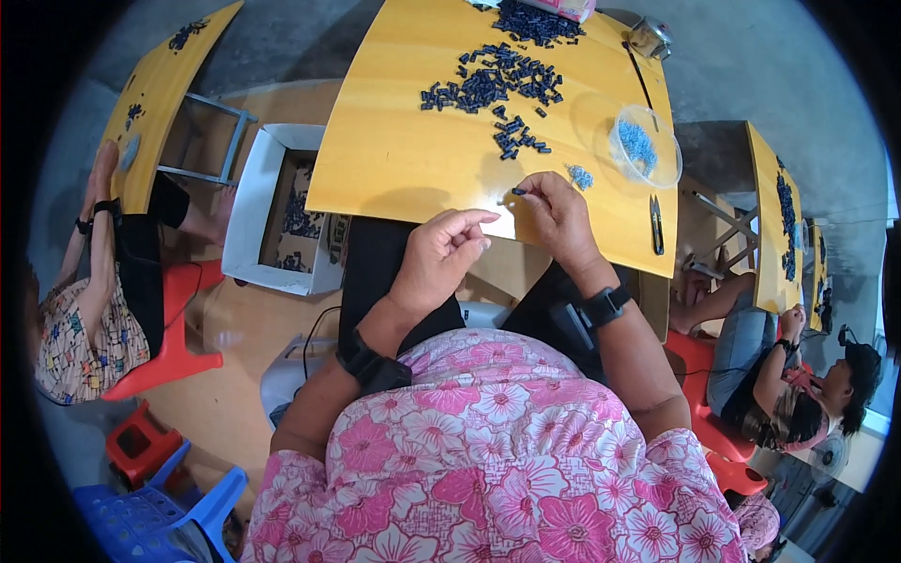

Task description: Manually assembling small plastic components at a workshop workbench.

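My right hand [561, 218] is at the near edge of the yellow table, with thumb and forefinger pinching a small black cylindrical part [517, 191]. To its left is my left hand [439, 255], just off the table edge. Its forefinger and thumb tips point right and stand a little apart, with nothing visible between them; the other fingers are curled. Beyond my hands lies a loose spread of the same black parts [519, 138]. A little pile of tiny pale-blue pieces [580, 176] sits close to my right hand.
A clear round tub [668, 159] holds more blue pieces. Black-handled snips [657, 225] lie at the table's right side. Bigger heaps of black parts [497, 80] cover the far middle. A white box [246, 220] stands left of the table. Co-workers sit at tables [178, 89] on both sides.
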`<move>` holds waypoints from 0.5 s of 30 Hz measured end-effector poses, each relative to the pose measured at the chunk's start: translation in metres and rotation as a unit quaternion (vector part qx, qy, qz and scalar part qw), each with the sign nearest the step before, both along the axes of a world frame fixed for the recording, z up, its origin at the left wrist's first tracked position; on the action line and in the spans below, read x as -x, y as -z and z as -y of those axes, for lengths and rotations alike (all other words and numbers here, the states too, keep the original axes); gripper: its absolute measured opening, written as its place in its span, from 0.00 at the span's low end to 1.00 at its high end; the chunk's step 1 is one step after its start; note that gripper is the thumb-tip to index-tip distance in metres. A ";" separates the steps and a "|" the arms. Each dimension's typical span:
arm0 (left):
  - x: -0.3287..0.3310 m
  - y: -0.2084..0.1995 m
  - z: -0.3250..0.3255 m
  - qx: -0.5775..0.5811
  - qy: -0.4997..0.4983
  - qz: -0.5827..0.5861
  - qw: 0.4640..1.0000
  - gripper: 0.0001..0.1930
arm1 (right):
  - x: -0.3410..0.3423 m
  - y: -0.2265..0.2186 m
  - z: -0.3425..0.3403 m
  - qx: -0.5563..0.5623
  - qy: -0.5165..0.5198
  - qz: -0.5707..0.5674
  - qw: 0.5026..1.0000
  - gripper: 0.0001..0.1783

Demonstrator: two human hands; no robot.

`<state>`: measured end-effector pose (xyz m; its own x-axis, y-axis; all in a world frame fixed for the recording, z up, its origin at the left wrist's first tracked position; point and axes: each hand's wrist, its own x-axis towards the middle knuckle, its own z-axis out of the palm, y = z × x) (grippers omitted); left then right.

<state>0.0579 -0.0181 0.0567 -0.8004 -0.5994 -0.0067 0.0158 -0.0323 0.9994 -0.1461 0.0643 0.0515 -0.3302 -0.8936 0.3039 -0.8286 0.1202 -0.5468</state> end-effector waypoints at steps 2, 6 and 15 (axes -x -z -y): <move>0.000 -0.002 -0.003 -0.023 -0.007 -0.014 1.000 0.16 | -0.014 -0.006 -0.011 0.006 -0.036 0.284 0.958 0.05; 0.002 -0.007 -0.008 -0.027 -0.036 -0.039 0.998 0.15 | -0.036 -0.025 -0.021 -0.030 -0.054 0.483 0.873 0.04; -0.004 -0.017 -0.013 0.014 -0.061 -0.048 0.997 0.10 | -0.057 -0.045 -0.029 -0.009 -0.086 0.290 0.953 0.06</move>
<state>0.0620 -0.0049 0.0738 -0.7174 -0.6916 0.0840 0.1135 0.0030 0.9935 -0.0891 0.0930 0.0969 -0.2861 -0.9531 0.0986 -0.3965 0.0241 -0.9177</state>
